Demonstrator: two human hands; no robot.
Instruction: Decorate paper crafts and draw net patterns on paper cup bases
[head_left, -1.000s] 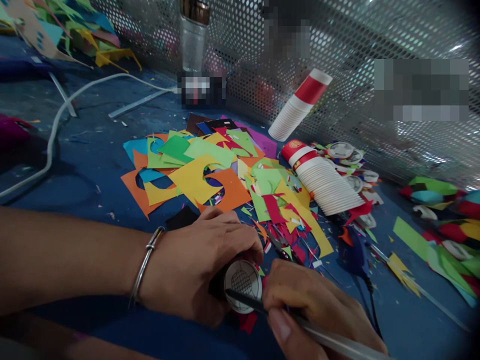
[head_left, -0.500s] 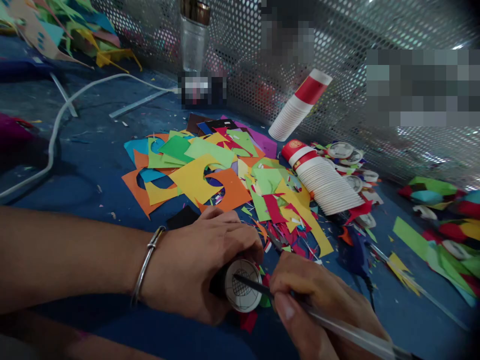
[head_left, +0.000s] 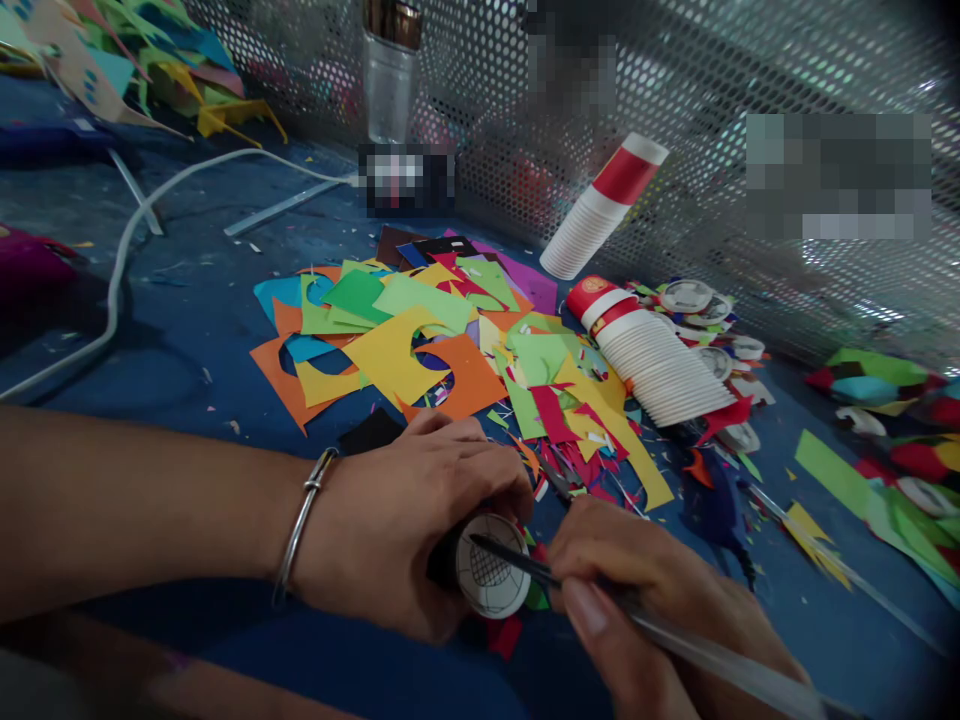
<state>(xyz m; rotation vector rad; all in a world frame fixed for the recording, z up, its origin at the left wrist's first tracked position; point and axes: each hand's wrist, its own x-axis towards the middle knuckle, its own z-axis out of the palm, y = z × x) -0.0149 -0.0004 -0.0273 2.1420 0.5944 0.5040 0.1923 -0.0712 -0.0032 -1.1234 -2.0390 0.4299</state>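
Note:
My left hand [head_left: 420, 520], a silver bangle at its wrist, is wrapped round what looks like a paper cup [head_left: 493, 598] with a dark side. The cup's white round end faces me and bears black lines: a cross-hatched circle in the middle, with curved lines running out to the rim. In my right hand [head_left: 652, 600] is a pen [head_left: 697, 655] with a clear barrel and a dark front end. Its tip lies over the upper left of the drawn circle. My left fingertips are partly hidden behind the cup.
Beyond my hands lies a heap of coloured paper scraps [head_left: 397, 355]. Stacked paper cups [head_left: 660, 365] lie to its right, and another cup stack [head_left: 589, 225] leans on the perforated metal screen [head_left: 480, 110]. A blue glue gun [head_left: 716, 505] and a white cable [head_left: 116, 270] are on the blue table.
The pen tip has shifted slightly toward the upper part of the drawn circle. The whole view has drifted a little; both hands keep their holds.

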